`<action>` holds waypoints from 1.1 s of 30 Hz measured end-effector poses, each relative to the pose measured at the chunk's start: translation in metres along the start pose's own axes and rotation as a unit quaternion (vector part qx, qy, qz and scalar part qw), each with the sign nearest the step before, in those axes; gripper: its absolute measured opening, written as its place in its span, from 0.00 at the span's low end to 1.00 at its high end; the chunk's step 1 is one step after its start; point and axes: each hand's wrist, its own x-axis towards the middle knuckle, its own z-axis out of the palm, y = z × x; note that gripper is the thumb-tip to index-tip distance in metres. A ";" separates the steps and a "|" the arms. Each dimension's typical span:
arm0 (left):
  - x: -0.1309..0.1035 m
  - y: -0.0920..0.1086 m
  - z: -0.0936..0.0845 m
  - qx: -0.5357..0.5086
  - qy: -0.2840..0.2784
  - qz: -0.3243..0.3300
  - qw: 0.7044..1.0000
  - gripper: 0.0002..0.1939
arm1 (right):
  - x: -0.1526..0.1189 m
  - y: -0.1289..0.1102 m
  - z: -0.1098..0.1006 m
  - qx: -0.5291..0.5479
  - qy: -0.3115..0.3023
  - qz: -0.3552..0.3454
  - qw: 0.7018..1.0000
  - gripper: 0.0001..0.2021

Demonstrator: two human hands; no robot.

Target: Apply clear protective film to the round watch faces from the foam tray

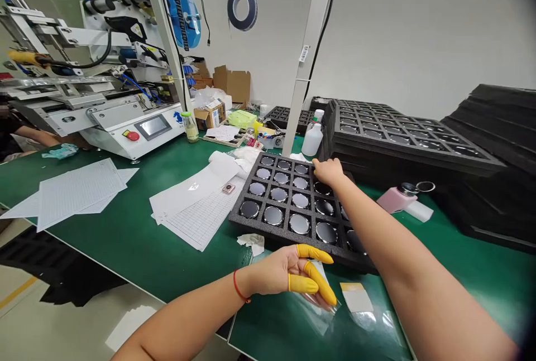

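My left hand (302,277), with yellow finger cots on thumb and fingers, hovers palm-up in front of a black foam tray (268,231). Its thumb and fingers are apart. Clear plastic film (318,319) shows just below them; whether the lower fingers touch it, I cannot tell. At the tray's back row, my right hand (329,172) reaches down with bent fingers, and its fingertips are mostly hidden. Round shiny discs (300,224) sit in the tray's square compartments. A small white card (357,298) with a yellow edge lies right of my left hand.
Taller foam trays (389,152) of discs are stacked at the right. Nearby stand a pink bottle (396,198) and a white bottle (312,139). Papers (196,199) lie left of the tray. A metal post (299,87) rises behind it; a machine (138,126) stands left.
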 end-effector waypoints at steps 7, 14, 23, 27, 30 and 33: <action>0.004 0.000 0.001 0.025 0.082 0.013 0.996 0.27 | -0.049 0.009 -0.018 0.154 0.104 0.047 0.981 0.15; 0.009 -0.010 0.006 0.155 0.169 0.073 0.971 0.45 | -0.202 -0.024 -0.037 0.556 -0.009 -0.080 0.828 0.13; 0.001 -0.010 0.017 0.378 0.130 0.007 0.917 0.39 | -0.279 -0.036 -0.001 0.389 0.139 -0.212 0.886 0.06; 0.002 -0.014 0.012 0.419 0.107 -0.023 0.902 0.30 | -0.287 -0.036 0.012 0.319 0.205 -0.307 0.873 0.13; 0.003 -0.020 0.009 0.426 0.075 -0.044 0.900 0.24 | -0.293 -0.037 0.021 0.275 0.223 -0.329 0.876 0.20; 0.004 -0.023 0.009 0.414 0.052 -0.060 0.907 0.22 | -0.296 -0.039 0.029 0.268 0.218 -0.341 0.874 0.23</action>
